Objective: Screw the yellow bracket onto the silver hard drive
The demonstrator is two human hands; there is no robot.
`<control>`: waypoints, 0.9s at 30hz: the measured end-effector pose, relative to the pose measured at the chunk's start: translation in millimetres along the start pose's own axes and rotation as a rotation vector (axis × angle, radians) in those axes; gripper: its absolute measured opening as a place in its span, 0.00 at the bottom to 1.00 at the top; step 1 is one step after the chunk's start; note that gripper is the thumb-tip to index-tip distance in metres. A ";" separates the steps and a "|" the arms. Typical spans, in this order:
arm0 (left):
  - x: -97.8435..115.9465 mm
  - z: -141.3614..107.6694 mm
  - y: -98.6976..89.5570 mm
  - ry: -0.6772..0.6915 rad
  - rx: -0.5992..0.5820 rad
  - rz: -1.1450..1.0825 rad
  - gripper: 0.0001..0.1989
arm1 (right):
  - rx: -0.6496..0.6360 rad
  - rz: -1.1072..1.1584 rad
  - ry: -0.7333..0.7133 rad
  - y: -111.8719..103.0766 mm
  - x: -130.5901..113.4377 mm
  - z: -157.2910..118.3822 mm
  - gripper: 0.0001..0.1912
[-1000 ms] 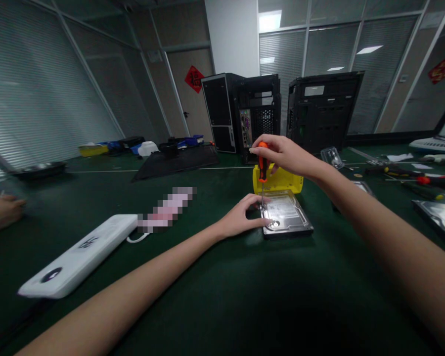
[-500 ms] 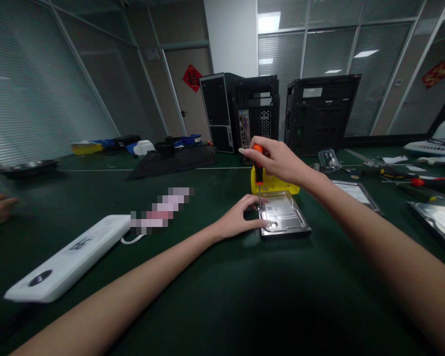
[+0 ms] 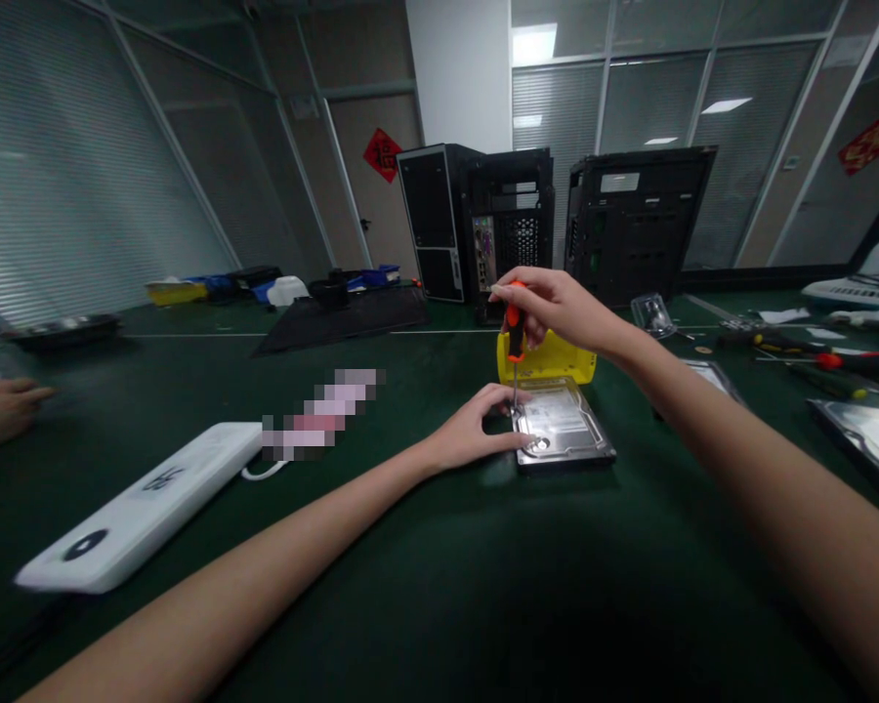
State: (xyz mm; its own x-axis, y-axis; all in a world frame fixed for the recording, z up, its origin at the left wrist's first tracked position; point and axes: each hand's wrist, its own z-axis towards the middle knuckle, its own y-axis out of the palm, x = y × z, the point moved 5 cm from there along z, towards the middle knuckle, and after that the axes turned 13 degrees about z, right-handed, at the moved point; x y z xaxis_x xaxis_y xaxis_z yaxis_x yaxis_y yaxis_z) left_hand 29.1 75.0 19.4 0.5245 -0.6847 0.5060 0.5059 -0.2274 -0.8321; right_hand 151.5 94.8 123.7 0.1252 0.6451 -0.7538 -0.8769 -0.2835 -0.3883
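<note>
A silver hard drive (image 3: 564,425) lies flat on the dark green table. My left hand (image 3: 476,430) rests against its left edge, thumb and fingers bracing the near-left corner. My right hand (image 3: 557,308) grips the orange and black handle of a small screwdriver (image 3: 514,337) from above. The screwdriver stands upright with its tip on the drive's far-left corner. A yellow tray (image 3: 549,359) sits just behind the drive.
Two black computer cases (image 3: 476,220) (image 3: 634,220) stand at the back. A white slab-shaped device (image 3: 139,508) lies at left, another person's hand (image 3: 0,410) at far left. Screwdrivers (image 3: 827,359), a clear plastic box (image 3: 650,314) and further drives (image 3: 864,434) lie at right.
My right hand shifts slightly on the screwdriver handle, fingers turning it; the tip stays on the same corner. My left hand stays in place.
</note>
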 end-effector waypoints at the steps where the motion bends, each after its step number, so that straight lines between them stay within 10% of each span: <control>1: -0.3 0.0 0.1 0.001 0.001 0.000 0.24 | 0.008 -0.012 -0.006 0.0 -0.3 -0.3 0.19; 27: -1.7 -0.6 1.1 0.003 -0.017 0.006 0.25 | -0.061 -0.078 0.055 -6.8 -4.2 -3.2 0.17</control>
State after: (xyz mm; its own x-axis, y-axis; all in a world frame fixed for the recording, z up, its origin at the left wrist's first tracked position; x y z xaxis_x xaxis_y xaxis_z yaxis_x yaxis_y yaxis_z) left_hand 28.3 75.5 17.5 0.5256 -0.6877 0.5009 0.4915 -0.2351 -0.8386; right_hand 158.5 91.8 127.8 0.2189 0.6274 -0.7473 -0.8336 -0.2778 -0.4774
